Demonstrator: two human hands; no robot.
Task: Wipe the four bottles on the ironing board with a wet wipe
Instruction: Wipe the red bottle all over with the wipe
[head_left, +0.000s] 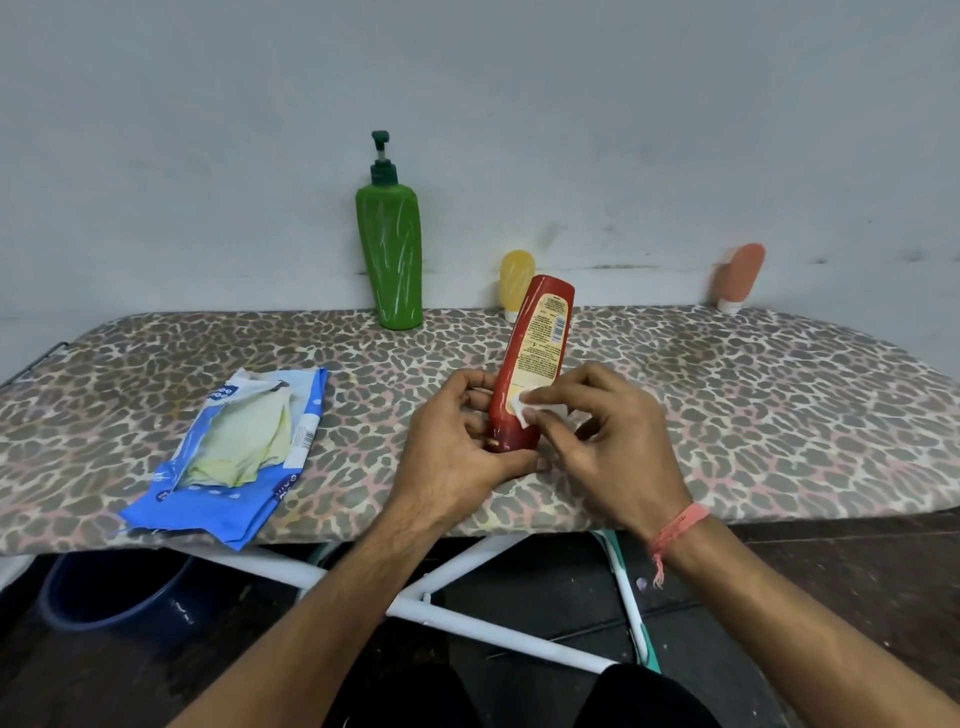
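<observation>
A red bottle with a yellow label stands tilted over the leopard-print ironing board. My left hand grips its lower end. My right hand pinches a small white wet wipe against the bottle's label. A tall green pump bottle stands upright at the back by the wall. To its right a small yellow bottle, partly hidden behind the red one, stands cap down. A small orange bottle leans on the wall at the far right.
An opened blue wet-wipe pack lies on the board's front left, near the edge. A grey wall runs directly behind the bottles. Under the board are white legs and a dark blue bucket.
</observation>
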